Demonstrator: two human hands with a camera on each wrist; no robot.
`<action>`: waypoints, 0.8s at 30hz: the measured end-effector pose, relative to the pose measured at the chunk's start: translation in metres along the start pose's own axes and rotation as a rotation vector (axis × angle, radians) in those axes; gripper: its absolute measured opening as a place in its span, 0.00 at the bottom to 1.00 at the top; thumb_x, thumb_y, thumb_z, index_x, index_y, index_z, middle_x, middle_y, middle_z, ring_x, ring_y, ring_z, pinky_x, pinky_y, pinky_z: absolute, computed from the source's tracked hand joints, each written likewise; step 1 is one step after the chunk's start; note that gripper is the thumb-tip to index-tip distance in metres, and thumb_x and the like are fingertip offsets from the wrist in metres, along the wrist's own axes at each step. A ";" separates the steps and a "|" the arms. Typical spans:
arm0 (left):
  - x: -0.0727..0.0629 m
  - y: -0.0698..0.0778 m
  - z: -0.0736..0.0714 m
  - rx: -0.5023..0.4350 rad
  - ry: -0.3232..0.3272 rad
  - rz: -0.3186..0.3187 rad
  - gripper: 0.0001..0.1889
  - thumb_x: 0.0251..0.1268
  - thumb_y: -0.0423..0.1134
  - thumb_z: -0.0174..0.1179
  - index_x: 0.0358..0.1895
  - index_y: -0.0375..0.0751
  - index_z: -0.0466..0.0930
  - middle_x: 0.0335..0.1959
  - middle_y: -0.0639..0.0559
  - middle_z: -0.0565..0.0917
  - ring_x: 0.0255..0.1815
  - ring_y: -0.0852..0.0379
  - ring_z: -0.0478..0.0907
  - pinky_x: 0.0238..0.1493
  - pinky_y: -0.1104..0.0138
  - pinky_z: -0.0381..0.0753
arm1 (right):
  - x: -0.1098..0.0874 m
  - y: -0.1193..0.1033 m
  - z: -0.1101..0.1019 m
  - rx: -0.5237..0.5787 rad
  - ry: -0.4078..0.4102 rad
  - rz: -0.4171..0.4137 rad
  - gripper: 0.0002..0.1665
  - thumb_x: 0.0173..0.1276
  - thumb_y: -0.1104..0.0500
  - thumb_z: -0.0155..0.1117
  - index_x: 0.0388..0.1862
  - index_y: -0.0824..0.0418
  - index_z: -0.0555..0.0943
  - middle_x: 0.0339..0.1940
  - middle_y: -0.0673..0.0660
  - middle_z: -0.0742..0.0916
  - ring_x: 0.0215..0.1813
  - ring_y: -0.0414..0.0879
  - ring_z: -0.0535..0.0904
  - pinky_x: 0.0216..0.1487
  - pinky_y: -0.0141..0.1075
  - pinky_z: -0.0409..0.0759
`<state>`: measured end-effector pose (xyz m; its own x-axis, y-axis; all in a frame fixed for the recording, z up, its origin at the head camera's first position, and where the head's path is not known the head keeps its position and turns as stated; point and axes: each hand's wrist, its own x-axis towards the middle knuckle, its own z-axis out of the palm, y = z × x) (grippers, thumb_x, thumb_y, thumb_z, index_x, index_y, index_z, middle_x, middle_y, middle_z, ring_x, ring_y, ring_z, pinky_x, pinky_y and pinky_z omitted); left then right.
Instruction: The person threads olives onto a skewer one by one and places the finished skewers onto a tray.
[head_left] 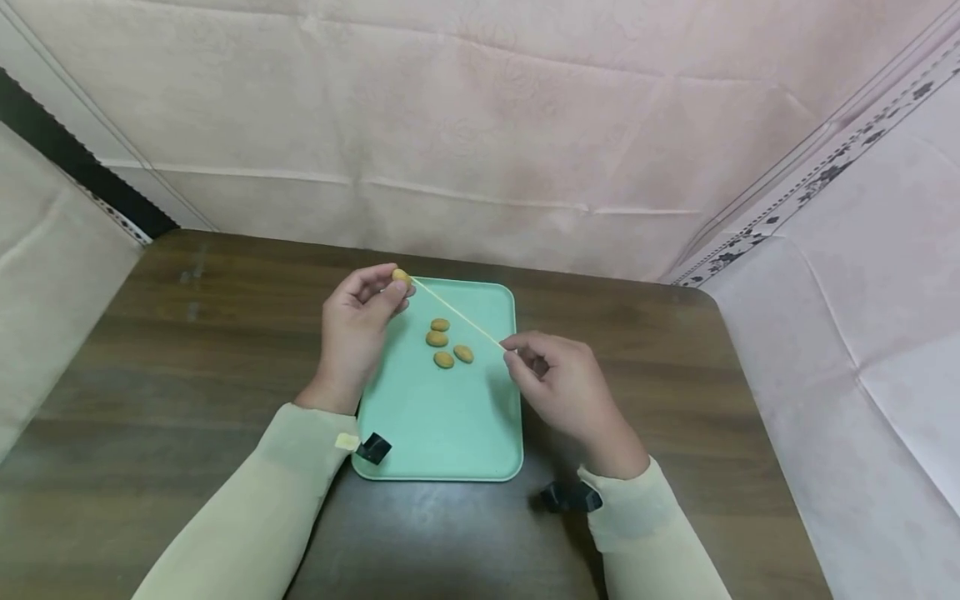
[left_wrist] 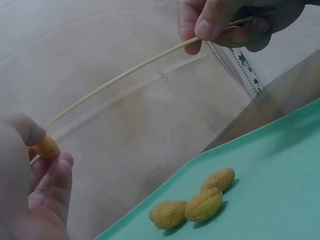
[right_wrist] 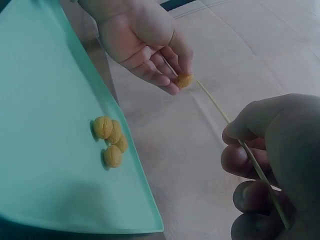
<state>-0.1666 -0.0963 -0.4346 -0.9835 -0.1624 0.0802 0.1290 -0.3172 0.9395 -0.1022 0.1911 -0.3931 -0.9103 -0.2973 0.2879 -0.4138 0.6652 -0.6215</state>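
Aligning a thin stick (head_left: 459,314) with a small yellow-brown piece (head_left: 401,275), probably for piercing it.

Pinches the piece in the left hand (head_left: 358,321), at 11 o'clock of the green tray (head_left: 442,433); grips the stick in the right hand (head_left: 561,385), at 3 o'clock, pointing it to 10 o'clock, close to the piece but, in the right wrist view, not touching. Has also four other pieces (head_left: 437,339) on the tray, toward 12 o'clock. Seems to call next for a firm hold and a straight, careful push.
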 end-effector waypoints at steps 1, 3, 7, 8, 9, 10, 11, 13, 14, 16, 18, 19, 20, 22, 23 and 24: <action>0.000 -0.002 -0.001 -0.005 0.005 0.003 0.18 0.78 0.38 0.75 0.65 0.41 0.88 0.52 0.48 0.90 0.54 0.54 0.93 0.57 0.68 0.94 | 0.000 0.000 0.001 0.001 -0.004 -0.001 0.08 0.81 0.57 0.74 0.54 0.54 0.94 0.31 0.45 0.89 0.30 0.42 0.78 0.30 0.34 0.83; 0.000 -0.004 -0.002 -0.011 0.011 0.013 0.19 0.77 0.38 0.76 0.66 0.40 0.88 0.52 0.48 0.90 0.54 0.54 0.93 0.58 0.68 0.94 | -0.001 0.001 0.003 0.000 -0.012 -0.003 0.08 0.81 0.57 0.74 0.54 0.54 0.94 0.29 0.45 0.87 0.29 0.42 0.77 0.29 0.34 0.82; 0.000 -0.006 -0.002 0.023 0.007 0.045 0.19 0.78 0.40 0.76 0.67 0.41 0.88 0.53 0.47 0.90 0.55 0.53 0.92 0.58 0.68 0.94 | -0.001 0.000 0.004 -0.013 -0.016 -0.019 0.09 0.81 0.57 0.74 0.55 0.54 0.94 0.28 0.44 0.87 0.28 0.41 0.76 0.28 0.33 0.82; 0.001 -0.006 -0.002 0.035 0.007 0.056 0.19 0.78 0.40 0.76 0.66 0.41 0.89 0.54 0.47 0.90 0.55 0.53 0.92 0.58 0.68 0.94 | 0.000 0.000 0.005 -0.018 -0.014 -0.023 0.09 0.81 0.57 0.74 0.55 0.54 0.94 0.28 0.44 0.87 0.28 0.41 0.76 0.28 0.33 0.81; 0.001 -0.006 -0.001 0.051 0.008 0.070 0.19 0.78 0.41 0.76 0.66 0.42 0.89 0.54 0.47 0.90 0.55 0.53 0.92 0.58 0.68 0.93 | 0.000 0.000 0.004 -0.023 -0.012 -0.027 0.09 0.81 0.57 0.74 0.55 0.55 0.94 0.28 0.44 0.87 0.28 0.41 0.76 0.27 0.33 0.81; 0.002 -0.006 -0.001 0.060 0.011 0.082 0.19 0.77 0.41 0.76 0.66 0.42 0.89 0.54 0.47 0.90 0.55 0.52 0.92 0.58 0.68 0.93 | 0.000 0.000 0.004 -0.026 -0.009 -0.030 0.09 0.81 0.57 0.75 0.55 0.55 0.94 0.28 0.44 0.87 0.28 0.41 0.76 0.27 0.33 0.81; 0.002 -0.007 0.000 0.059 0.016 0.091 0.19 0.77 0.41 0.77 0.65 0.42 0.90 0.54 0.46 0.90 0.54 0.52 0.92 0.58 0.68 0.93 | 0.001 0.000 0.004 -0.031 -0.007 -0.032 0.09 0.81 0.58 0.75 0.55 0.55 0.94 0.28 0.45 0.87 0.28 0.41 0.76 0.27 0.33 0.80; 0.002 -0.007 0.000 0.065 0.030 0.106 0.19 0.76 0.41 0.78 0.65 0.42 0.90 0.54 0.46 0.90 0.53 0.52 0.92 0.57 0.69 0.93 | 0.001 -0.001 0.005 -0.034 -0.010 -0.029 0.09 0.81 0.58 0.75 0.54 0.55 0.94 0.28 0.45 0.87 0.28 0.41 0.76 0.27 0.34 0.80; 0.002 -0.008 -0.001 0.069 0.036 0.110 0.19 0.75 0.40 0.78 0.64 0.42 0.90 0.54 0.47 0.90 0.53 0.52 0.92 0.57 0.70 0.93 | 0.001 -0.001 0.005 -0.035 -0.013 -0.026 0.09 0.81 0.58 0.75 0.54 0.55 0.94 0.28 0.45 0.87 0.28 0.42 0.76 0.27 0.34 0.80; 0.002 -0.009 -0.001 0.070 0.045 0.112 0.19 0.74 0.40 0.79 0.64 0.42 0.91 0.54 0.47 0.90 0.52 0.53 0.92 0.56 0.71 0.93 | 0.001 -0.001 0.006 -0.038 -0.020 -0.022 0.09 0.81 0.58 0.75 0.55 0.55 0.94 0.28 0.45 0.87 0.29 0.42 0.77 0.27 0.33 0.80; 0.002 -0.010 -0.002 0.080 0.049 0.107 0.19 0.74 0.40 0.79 0.64 0.42 0.91 0.55 0.47 0.90 0.52 0.53 0.91 0.56 0.72 0.93 | 0.001 -0.001 0.007 -0.045 -0.026 -0.021 0.09 0.81 0.57 0.74 0.55 0.54 0.94 0.28 0.45 0.87 0.29 0.41 0.77 0.28 0.33 0.80; 0.002 -0.010 -0.002 0.087 0.050 0.106 0.19 0.74 0.40 0.79 0.64 0.43 0.91 0.55 0.47 0.90 0.53 0.53 0.91 0.56 0.72 0.93 | 0.001 -0.001 0.007 -0.047 -0.029 -0.021 0.09 0.81 0.57 0.74 0.55 0.54 0.94 0.28 0.45 0.87 0.29 0.41 0.77 0.28 0.33 0.81; 0.002 -0.011 -0.002 0.096 0.052 0.107 0.19 0.74 0.40 0.79 0.64 0.43 0.91 0.55 0.48 0.90 0.53 0.54 0.91 0.56 0.72 0.92 | 0.001 -0.001 0.008 -0.047 -0.029 -0.024 0.09 0.81 0.57 0.75 0.55 0.54 0.94 0.28 0.45 0.87 0.29 0.41 0.77 0.28 0.33 0.81; 0.002 -0.011 -0.003 0.110 0.057 0.112 0.19 0.74 0.41 0.79 0.64 0.43 0.91 0.55 0.48 0.90 0.54 0.54 0.91 0.56 0.73 0.92 | 0.001 0.000 0.009 -0.045 -0.029 -0.031 0.09 0.81 0.58 0.74 0.55 0.55 0.94 0.27 0.45 0.86 0.29 0.41 0.76 0.28 0.33 0.81; 0.002 -0.012 -0.003 0.118 0.062 0.118 0.20 0.74 0.40 0.79 0.65 0.44 0.91 0.56 0.48 0.90 0.54 0.54 0.91 0.57 0.73 0.92 | 0.002 0.000 0.010 -0.042 -0.028 -0.037 0.09 0.81 0.58 0.74 0.55 0.55 0.94 0.27 0.44 0.86 0.28 0.41 0.76 0.28 0.33 0.80; 0.003 -0.013 -0.003 0.120 0.067 0.122 0.20 0.74 0.40 0.79 0.65 0.44 0.90 0.56 0.48 0.90 0.55 0.54 0.91 0.57 0.73 0.92 | 0.001 0.000 0.011 -0.034 -0.027 -0.040 0.09 0.81 0.58 0.74 0.55 0.55 0.94 0.27 0.44 0.86 0.28 0.40 0.76 0.28 0.33 0.81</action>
<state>-0.1707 -0.0953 -0.4475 -0.9502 -0.2560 0.1779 0.2272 -0.1777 0.9575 -0.1037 0.1836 -0.4005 -0.8932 -0.3422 0.2916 -0.4496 0.6752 -0.5848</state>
